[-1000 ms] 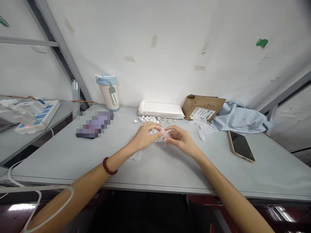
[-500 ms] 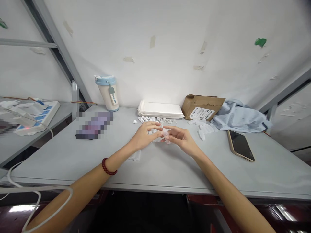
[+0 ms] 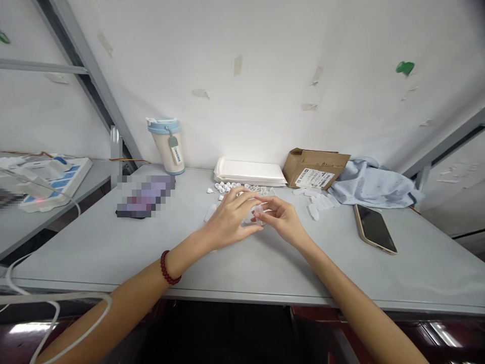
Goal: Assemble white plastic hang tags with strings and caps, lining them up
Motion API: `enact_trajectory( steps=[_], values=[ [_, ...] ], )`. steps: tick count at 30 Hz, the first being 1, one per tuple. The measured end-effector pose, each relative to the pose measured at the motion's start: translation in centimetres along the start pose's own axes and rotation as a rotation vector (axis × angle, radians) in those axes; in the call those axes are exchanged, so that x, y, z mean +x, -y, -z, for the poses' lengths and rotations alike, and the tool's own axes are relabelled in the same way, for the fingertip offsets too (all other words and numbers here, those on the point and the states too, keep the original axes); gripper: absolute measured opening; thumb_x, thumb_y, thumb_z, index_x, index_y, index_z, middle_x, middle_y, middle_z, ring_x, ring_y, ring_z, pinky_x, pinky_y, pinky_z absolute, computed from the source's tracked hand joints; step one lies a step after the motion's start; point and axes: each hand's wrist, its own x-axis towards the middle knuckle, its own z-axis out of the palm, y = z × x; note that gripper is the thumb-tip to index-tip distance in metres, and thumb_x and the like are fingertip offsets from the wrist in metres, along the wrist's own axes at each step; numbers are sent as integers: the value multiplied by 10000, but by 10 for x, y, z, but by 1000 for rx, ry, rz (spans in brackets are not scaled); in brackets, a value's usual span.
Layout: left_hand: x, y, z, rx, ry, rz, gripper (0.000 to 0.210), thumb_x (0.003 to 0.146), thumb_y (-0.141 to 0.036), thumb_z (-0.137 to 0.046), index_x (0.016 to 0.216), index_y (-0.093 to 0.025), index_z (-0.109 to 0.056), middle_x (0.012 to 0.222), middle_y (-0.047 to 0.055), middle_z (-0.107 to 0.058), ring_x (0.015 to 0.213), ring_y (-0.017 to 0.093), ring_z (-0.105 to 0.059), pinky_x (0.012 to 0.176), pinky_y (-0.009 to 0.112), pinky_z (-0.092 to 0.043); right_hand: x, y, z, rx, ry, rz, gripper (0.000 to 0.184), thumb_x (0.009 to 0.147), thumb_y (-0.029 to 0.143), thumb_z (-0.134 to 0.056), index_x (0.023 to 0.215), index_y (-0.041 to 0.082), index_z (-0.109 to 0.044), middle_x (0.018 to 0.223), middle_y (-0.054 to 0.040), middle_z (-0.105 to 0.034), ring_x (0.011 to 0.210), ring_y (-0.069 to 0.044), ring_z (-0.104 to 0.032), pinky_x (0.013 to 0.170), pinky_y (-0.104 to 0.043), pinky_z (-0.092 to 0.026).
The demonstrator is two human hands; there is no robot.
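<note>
Over the middle of the grey bench point(image 3: 261, 270), holding a small translucent piece point(image 3: 259, 215) in the right hand point(image 3: 284, 221), with the grip narrow, thumb and fingertips pinched upon it. Curving the left hand point(image 3: 229, 218) just beside it, with the grip wide and thumb set well apart from the arched fingers; cannot tell whether touching the piece. Wearing a red bead bracelet point(image 3: 164, 267) above the left hand.

Seen beyond the hands: scattered small white parts point(image 3: 223, 187), then a white stack point(image 3: 250, 172) near the wall point(image 3: 265, 121). Seen to the right: flat translucent pieces point(image 3: 320, 202) before a cardboard box point(image 3: 316, 167), a pale blue cloth point(image 3: 373, 187) and a dark-screened phone point(image 3: 375, 230). Seen to the left: a blue-lidded tumbler point(image 3: 165, 147) and a blurred purple item point(image 3: 146, 197).
</note>
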Motion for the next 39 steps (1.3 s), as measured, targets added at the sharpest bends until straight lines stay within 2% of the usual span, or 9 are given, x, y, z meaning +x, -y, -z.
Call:
enact_trajectory(
  steps=[6,12,15,20,24,27,31,39],
  values=[
    [-4,1,-4,124,-13,-44,403,813,-317,-633,1176,-168,-543,1178,104,-603,1197,301,-417,970,463,-376,-1,0,-3,-22,-35,-14,415,670,359,-739,1004,168,-585,809,-18,-651,669,-171,-680,618,-312,-550],
    [-4,1,-5,129,-59,-60,313,820,-296,-619,1101,-167,-571,1117,110,-627,1152,293,-458,934,452,-402,-2,0,-4,-25,-55,-6,401,656,389,-750,946,165,-586,813,-25,-655,714,-197,-695,616,-303,-553],
    [-3,0,0,112,-44,-61,291,818,-273,-614,1084,-164,-574,1117,105,-628,1126,280,-468,934,447,-407,-2,0,-4,-17,-31,-3,404,657,405,-752,944,170,-592,818,-27,-662,722,-194,-692,621,-305,-555],
    [-12,-2,15,-2,55,24,368,770,-264,-652,1118,-190,-557,1154,87,-614,1149,277,-444,953,452,-407,-4,3,-3,-56,63,47,324,738,433,-680,919,167,-641,829,-42,-684,718,-157,-654,650,-300,-539],
    [-40,-7,25,-95,145,139,388,756,-276,-669,1120,-209,-553,1162,74,-616,1170,267,-434,969,445,-409,-7,5,-6,-154,185,50,273,794,425,-622,782,156,-668,723,-39,-680,695,-150,-635,645,-280,-497],
    [-61,-11,29,-113,203,222,402,750,-294,-676,1124,-218,-552,1181,66,-612,1183,262,-431,969,436,-415,-10,6,-11,-240,281,22,263,805,409,-614,778,158,-685,684,-35,-679,656,-146,-627,640,-279,-477],
    [-75,-10,31,-86,249,274,402,750,-307,-671,1129,-233,-559,1198,51,-608,1200,263,-413,992,448,-392,-11,4,-16,-344,370,41,201,807,356,-617,861,180,-699,764,-28,-697,688,-148,-624,630,-270,-452],
    [-74,2,35,-69,262,284,380,749,-327,-657,1113,-250,-582,1163,50,-625,1183,272,-438,974,443,-396,-12,1,-17,-422,490,48,228,788,320,-639,972,195,-686,961,-46,-697,769,-155,-624,643,-261,-455]
  ],
)
